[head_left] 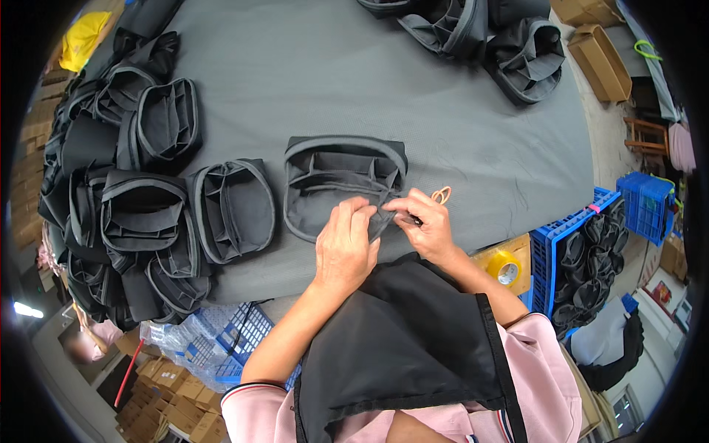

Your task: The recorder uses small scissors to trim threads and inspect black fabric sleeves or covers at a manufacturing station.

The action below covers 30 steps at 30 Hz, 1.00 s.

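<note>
A black fabric pouch [346, 142] with inner dividers lies open on the grey-covered table in front of me. My left hand [345, 240] is closed at its near right edge, fingertips pinching the fabric rim. Close beside it, my right hand [428, 227] is closed too, with thumb and forefinger at the same corner of the pouch. Tan loop handles [442, 195], seemingly of small scissors, stick out behind the right hand's knuckles. The rest of that tool is mostly hidden by the fingers. Black cloth [406, 332] covers my front below the hands.
Similar black pouches [144, 210] are heaped along the table's left side, and more [526, 63] lie at the far right. A yellow tape roll [504, 268] sits by the near right edge. Beyond it stands a blue crate [545, 255] of pouches. Cardboard boxes [173, 399] are stacked lower left.
</note>
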Motion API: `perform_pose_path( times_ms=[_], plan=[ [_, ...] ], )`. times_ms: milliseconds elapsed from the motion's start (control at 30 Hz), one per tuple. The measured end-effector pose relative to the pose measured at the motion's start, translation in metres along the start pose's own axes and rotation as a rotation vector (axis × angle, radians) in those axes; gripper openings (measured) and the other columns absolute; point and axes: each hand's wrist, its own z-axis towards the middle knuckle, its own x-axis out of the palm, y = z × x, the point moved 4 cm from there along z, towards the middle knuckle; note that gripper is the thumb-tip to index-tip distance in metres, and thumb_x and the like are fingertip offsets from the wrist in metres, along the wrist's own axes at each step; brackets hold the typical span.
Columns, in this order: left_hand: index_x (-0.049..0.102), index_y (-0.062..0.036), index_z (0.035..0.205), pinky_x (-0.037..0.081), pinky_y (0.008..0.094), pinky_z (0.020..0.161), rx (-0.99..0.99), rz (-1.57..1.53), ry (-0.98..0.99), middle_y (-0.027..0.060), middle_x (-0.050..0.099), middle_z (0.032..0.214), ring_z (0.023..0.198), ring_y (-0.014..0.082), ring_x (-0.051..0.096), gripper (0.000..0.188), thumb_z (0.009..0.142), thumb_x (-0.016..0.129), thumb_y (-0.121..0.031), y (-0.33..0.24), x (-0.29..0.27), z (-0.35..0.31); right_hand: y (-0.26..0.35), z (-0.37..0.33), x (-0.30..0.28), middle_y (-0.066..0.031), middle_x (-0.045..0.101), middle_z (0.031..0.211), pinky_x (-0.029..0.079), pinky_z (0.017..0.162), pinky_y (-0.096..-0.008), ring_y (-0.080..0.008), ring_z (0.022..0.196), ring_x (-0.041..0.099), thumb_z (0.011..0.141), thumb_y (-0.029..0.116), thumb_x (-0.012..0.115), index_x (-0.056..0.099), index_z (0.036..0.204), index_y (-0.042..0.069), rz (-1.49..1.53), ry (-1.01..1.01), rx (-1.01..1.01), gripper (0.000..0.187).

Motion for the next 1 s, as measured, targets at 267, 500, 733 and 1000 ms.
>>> perform_pose_path(
  times_ms=[267, 500, 733, 1000],
  plan=[
    [0.066, -0.0013, 0.084, 0.047, 0.0357, 0.068, -0.49, -0.204, 0.393, 0.009, 0.062, 0.076, 0.081, 0.0253, 0.059, 0.025, 0.072, 0.072, -0.023, 0.013, 0.011, 0.0, 0.006, 0.03, -0.016, -0.0061, 0.058, 0.072, 0.04, 0.05, -0.033, -0.0238, 0.061, 0.057, 0.073, 0.003, 0.064, 0.064, 0.085, 0.005, -0.242, 0.656, -0.151, 0.013],
    [0.066, 0.0015, 0.089, 0.046, 0.0282, 0.067, -0.52, -0.693, 0.614, 0.0041, 0.062, 0.08, 0.074, 0.0149, 0.058, 0.029, 0.072, 0.074, -0.02, 0.03, 0.034, -0.017, 0.0, 0.022, -0.015, -0.0051, 0.058, 0.073, 0.042, 0.056, -0.0322, -0.0229, 0.065, 0.058, 0.072, 0.006, 0.065, 0.063, 0.081, 0.004, -0.08, 0.655, -0.049, 0.009],
    [0.05, -0.0055, 0.086, 0.045, 0.0206, 0.068, -0.738, -1.305, 0.628, -0.0006, 0.057, 0.083, 0.075, 0.0048, 0.052, 0.022, 0.076, 0.071, -0.004, 0.019, 0.051, -0.014, -0.027, -0.007, -0.001, -0.0008, 0.055, 0.075, 0.041, 0.065, -0.0247, -0.0084, 0.067, 0.05, 0.083, 0.012, 0.062, 0.056, 0.089, 0.001, 0.31, 0.029, 0.471, 0.015],
    [0.047, -0.0076, 0.088, 0.044, 0.0223, 0.075, -0.743, -1.365, 0.463, -0.0036, 0.047, 0.086, 0.083, 0.0053, 0.048, 0.032, 0.072, 0.076, -0.008, 0.025, 0.052, -0.014, 0.022, -0.026, -0.034, -0.0076, 0.053, 0.088, 0.046, 0.066, -0.0303, -0.0213, 0.072, 0.057, 0.078, 0.012, 0.064, 0.054, 0.104, 0.007, -0.155, 0.019, 0.211, 0.028]
  ],
)
